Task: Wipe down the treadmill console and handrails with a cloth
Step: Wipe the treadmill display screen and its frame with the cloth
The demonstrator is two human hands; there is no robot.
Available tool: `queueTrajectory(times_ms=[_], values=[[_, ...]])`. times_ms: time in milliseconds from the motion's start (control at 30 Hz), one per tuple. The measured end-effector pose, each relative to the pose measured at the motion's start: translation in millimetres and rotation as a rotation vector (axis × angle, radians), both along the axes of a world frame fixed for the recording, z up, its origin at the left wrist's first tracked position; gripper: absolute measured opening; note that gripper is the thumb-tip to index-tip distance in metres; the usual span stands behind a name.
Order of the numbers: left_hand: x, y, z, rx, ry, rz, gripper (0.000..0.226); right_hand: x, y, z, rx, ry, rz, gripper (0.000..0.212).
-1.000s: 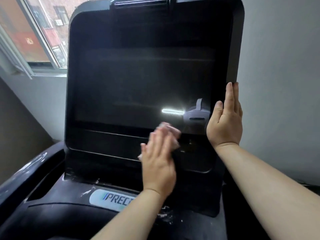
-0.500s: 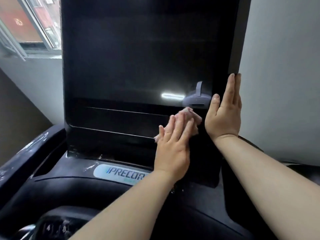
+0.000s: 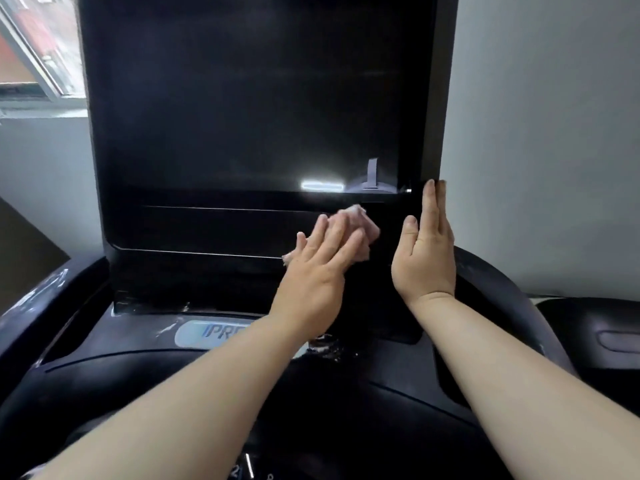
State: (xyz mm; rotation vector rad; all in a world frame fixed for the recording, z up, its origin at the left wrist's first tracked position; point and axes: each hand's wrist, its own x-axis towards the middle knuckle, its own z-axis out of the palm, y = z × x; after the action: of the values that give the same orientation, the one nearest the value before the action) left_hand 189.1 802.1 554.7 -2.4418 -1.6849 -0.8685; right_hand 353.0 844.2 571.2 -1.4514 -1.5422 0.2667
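Observation:
The treadmill console (image 3: 242, 116) is a tall black glossy screen filling the upper middle of the head view. My left hand (image 3: 318, 268) lies flat on a crumpled pink cloth (image 3: 360, 226), pressing it against the lower right bezel just under the screen. My right hand (image 3: 427, 251) rests with straight fingers against the console's right edge, beside the cloth and apart from it. Black handrails curve out at the left (image 3: 38, 306) and at the right (image 3: 491, 285). Most of the cloth is hidden under my fingers.
A silver brand badge (image 3: 207, 332) sits on the dusty black base below the screen, with white smears around it. A window (image 3: 38, 46) is at the upper left, a grey wall (image 3: 547, 133) at the right. Number keys (image 3: 242, 471) show at the bottom edge.
My left hand slid the cloth from the middle of the lower bezel rightward toward the right hand. The view dropped lower on the console. My right hand stayed on the right edge.

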Motion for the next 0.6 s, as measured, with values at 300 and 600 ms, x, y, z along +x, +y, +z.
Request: queueTrajectory(times_ms=[300,600], values=[[-120,22,45,0.151,-0.148,0.536,0.045,2,-32,2,-0.034,-0.250,-0.146,0.053],[-142,56,37,0.251,0.414,-0.025,0.041,-84,-34,13,0.136,-0.274,-0.150,0.048]])
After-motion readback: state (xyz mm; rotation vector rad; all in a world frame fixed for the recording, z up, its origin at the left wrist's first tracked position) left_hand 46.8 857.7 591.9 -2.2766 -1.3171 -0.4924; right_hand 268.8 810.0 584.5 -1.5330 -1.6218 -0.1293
